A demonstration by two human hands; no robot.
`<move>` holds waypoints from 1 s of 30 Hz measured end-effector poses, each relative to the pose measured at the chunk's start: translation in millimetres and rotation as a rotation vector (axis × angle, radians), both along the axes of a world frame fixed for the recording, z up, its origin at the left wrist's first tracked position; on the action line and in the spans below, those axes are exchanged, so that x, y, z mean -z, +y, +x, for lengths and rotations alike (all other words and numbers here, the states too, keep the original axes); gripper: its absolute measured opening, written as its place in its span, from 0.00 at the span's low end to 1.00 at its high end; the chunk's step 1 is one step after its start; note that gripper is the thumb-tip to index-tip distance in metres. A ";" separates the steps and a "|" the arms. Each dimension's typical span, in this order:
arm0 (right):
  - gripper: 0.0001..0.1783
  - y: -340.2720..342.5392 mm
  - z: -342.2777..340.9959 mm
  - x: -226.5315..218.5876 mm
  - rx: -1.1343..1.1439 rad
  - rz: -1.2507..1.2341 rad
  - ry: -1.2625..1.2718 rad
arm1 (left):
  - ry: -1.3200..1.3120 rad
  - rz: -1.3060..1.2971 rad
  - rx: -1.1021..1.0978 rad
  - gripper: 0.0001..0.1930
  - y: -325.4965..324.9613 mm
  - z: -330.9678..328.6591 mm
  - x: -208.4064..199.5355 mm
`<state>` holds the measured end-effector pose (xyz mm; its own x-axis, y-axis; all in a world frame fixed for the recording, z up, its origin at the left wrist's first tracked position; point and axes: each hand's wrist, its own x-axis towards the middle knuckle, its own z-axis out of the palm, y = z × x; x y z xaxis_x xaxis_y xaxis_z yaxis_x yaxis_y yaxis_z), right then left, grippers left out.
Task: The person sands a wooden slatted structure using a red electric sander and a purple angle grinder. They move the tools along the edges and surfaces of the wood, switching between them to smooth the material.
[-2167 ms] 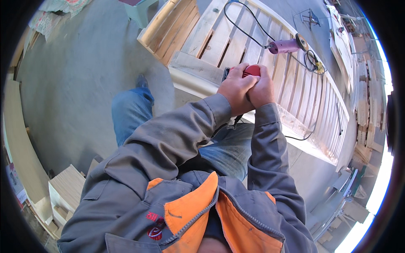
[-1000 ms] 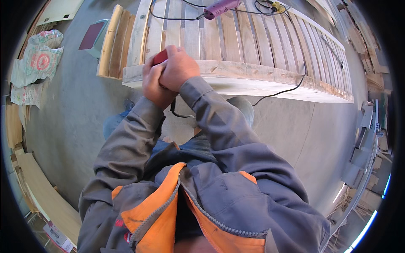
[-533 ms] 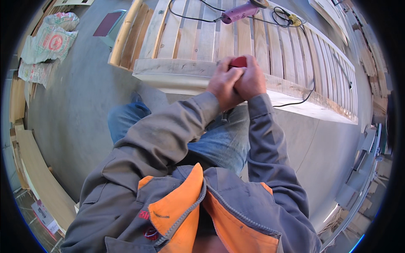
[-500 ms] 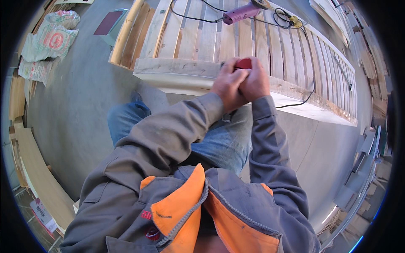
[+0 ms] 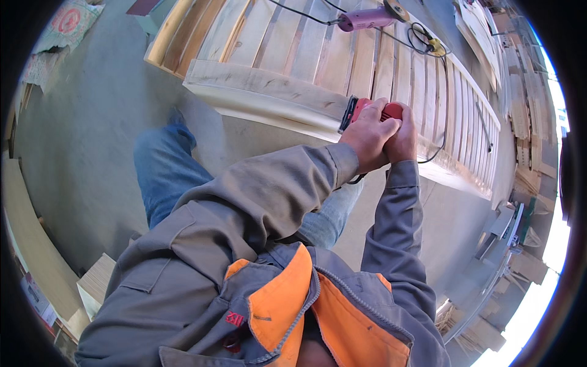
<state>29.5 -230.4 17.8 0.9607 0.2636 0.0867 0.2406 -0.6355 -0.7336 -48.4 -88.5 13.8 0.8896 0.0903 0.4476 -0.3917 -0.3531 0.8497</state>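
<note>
Both hands grip a red power sander (image 5: 362,110), its black front end showing beyond my fingers. My left hand (image 5: 369,139) wraps round the body, thumb over the top. Tight against it, my right hand (image 5: 402,139) closes round the rear, where a rounded red part shows. The tool sits on the near edge rail (image 5: 263,82) of a long slatted wooden frame (image 5: 333,64); its underside is hidden. A dark cord runs from below my hands.
A purple angle grinder (image 5: 364,19) lies on the slats, with a coiled black cord and yellow plug (image 5: 436,47) beside it. Stacked boards (image 5: 524,104) line the right. Long planks (image 5: 43,244) lie at left, and a printed sack (image 5: 68,27) at upper left.
My hands and the sander have moved right along the near rail. My view has shifted and turned, and the sander's black front end now shows more fully.
</note>
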 end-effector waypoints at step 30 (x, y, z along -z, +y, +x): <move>0.21 310.6 -71.1 -16.9 -0.302 -0.056 -0.073 | -0.168 0.105 -0.411 0.32 266.5 -86.2 9.5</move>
